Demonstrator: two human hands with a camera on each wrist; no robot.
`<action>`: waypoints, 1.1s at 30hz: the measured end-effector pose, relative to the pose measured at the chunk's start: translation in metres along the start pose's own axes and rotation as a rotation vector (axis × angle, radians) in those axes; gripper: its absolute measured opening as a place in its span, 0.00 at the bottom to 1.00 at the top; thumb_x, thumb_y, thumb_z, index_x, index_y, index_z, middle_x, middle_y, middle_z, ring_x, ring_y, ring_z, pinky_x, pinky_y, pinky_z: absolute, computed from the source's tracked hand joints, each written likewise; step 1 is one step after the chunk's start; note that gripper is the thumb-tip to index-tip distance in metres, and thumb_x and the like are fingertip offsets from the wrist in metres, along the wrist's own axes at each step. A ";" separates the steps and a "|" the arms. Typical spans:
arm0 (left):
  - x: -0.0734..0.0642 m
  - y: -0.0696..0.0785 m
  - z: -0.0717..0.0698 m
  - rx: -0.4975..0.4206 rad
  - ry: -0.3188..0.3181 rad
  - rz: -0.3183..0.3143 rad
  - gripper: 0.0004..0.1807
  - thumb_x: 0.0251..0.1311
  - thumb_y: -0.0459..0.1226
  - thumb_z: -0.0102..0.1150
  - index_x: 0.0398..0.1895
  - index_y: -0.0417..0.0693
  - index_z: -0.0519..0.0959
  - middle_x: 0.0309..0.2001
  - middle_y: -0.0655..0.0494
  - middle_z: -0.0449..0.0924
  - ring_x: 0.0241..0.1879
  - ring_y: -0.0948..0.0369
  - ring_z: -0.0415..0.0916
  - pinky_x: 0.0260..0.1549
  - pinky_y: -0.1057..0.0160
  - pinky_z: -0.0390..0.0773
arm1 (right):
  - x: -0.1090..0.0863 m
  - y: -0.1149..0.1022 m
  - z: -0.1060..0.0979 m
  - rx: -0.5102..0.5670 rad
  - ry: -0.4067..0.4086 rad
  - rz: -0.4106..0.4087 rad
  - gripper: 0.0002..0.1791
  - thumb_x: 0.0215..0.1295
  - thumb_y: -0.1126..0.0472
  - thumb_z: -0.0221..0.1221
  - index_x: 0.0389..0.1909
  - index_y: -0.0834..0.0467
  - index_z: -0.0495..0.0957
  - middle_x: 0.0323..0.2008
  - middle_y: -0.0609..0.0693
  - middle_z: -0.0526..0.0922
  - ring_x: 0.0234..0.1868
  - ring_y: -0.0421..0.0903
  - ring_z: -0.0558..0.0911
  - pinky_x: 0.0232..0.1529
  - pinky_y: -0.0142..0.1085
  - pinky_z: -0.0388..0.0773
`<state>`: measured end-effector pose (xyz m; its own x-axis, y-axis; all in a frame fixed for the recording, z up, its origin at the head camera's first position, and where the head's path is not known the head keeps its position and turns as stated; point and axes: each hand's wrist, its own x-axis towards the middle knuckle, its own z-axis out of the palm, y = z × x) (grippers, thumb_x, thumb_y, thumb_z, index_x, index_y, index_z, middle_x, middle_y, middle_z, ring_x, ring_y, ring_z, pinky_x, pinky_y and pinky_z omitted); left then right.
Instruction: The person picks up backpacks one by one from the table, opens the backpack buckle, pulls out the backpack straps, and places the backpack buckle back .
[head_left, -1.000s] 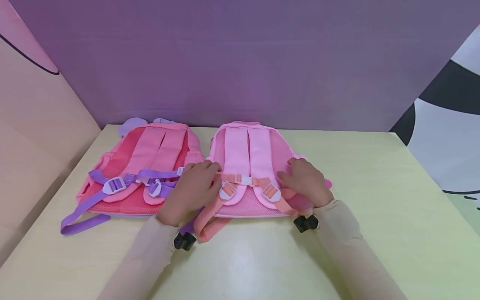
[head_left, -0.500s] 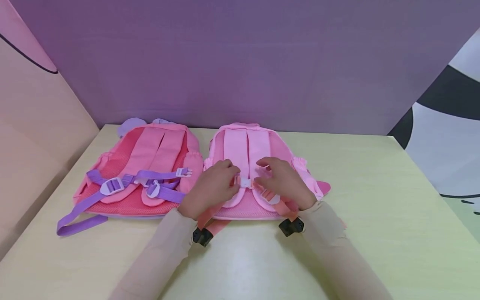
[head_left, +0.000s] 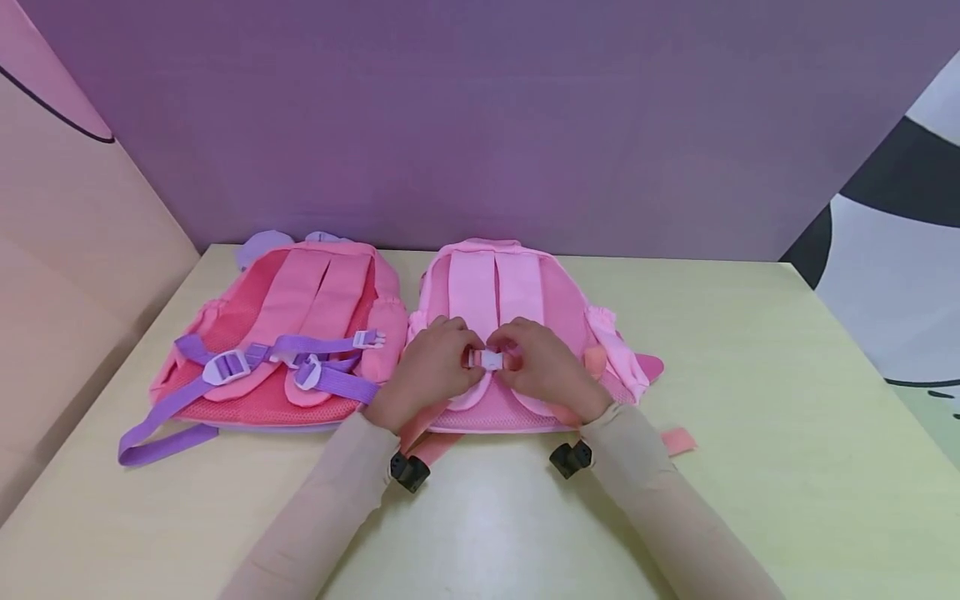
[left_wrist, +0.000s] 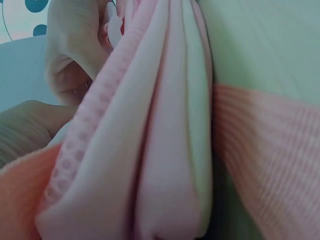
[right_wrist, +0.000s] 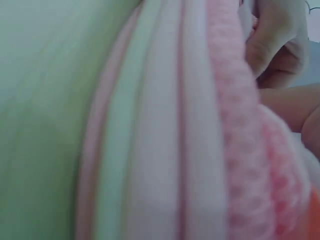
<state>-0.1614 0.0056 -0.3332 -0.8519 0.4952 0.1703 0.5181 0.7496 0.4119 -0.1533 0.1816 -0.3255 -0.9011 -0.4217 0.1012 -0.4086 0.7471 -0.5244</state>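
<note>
A light pink backpack (head_left: pixel 517 321) lies with its straps up in the middle of the table, in the head view. Across its shoulder straps runs an orange chest strap with a white side-release buckle (head_left: pixel 491 360), its two halves joined. My left hand (head_left: pixel 431 362) pinches the left end of the buckle between thumb and fingers. From the other side, my right hand (head_left: pixel 546 365) pinches the right end. Both hands hide most of the chest strap. Close up in the left wrist view is the backpack's mesh edge (left_wrist: pixel 90 115), which partly covers the fingers.
To the left lies a darker pink backpack (head_left: pixel 300 312) with purple straps; its white buckle prong (head_left: pixel 369 339) hangs loose. An orange strap end (head_left: pixel 678 442) rests on the table beside the right forearm. A purple wall (head_left: pixel 480 125) stands behind the table.
Both hands have come inward to the buckle from the backpack's sides and now grip it. The orange strap end has come into view on the right, and the purple strap lies free of the left hand.
</note>
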 end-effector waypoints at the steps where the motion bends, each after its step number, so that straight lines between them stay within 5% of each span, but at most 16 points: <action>1: 0.000 0.000 0.000 0.002 0.003 0.004 0.11 0.51 0.38 0.67 0.38 0.44 0.83 0.34 0.53 0.76 0.38 0.57 0.70 0.37 0.62 0.73 | 0.000 0.001 0.001 -0.011 0.005 -0.004 0.15 0.53 0.68 0.65 0.43 0.61 0.79 0.34 0.52 0.76 0.36 0.47 0.73 0.42 0.38 0.71; 7: 0.000 -0.002 0.002 0.002 0.003 0.023 0.11 0.52 0.38 0.67 0.38 0.44 0.83 0.33 0.53 0.76 0.37 0.57 0.70 0.37 0.62 0.72 | -0.001 0.006 0.007 0.009 0.051 -0.021 0.10 0.52 0.67 0.66 0.35 0.60 0.78 0.32 0.51 0.75 0.35 0.47 0.72 0.41 0.38 0.71; 25: 0.004 -0.008 -0.011 -0.194 -0.076 0.002 0.13 0.50 0.34 0.67 0.41 0.41 0.83 0.35 0.50 0.76 0.37 0.57 0.69 0.34 0.65 0.71 | -0.005 0.020 0.010 0.172 0.150 -0.042 0.10 0.50 0.67 0.67 0.35 0.59 0.79 0.29 0.50 0.77 0.31 0.44 0.73 0.33 0.31 0.72; 33: -0.001 -0.013 0.000 -0.232 0.004 -0.016 0.11 0.49 0.35 0.67 0.37 0.43 0.84 0.32 0.53 0.75 0.38 0.58 0.68 0.35 0.63 0.71 | -0.005 0.022 0.013 0.177 0.150 -0.065 0.10 0.51 0.67 0.67 0.35 0.59 0.79 0.26 0.49 0.74 0.30 0.44 0.72 0.32 0.31 0.71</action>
<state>-0.1677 -0.0047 -0.3386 -0.8606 0.4817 0.1656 0.4734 0.6364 0.6090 -0.1561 0.1928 -0.3484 -0.8905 -0.3750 0.2575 -0.4467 0.6136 -0.6511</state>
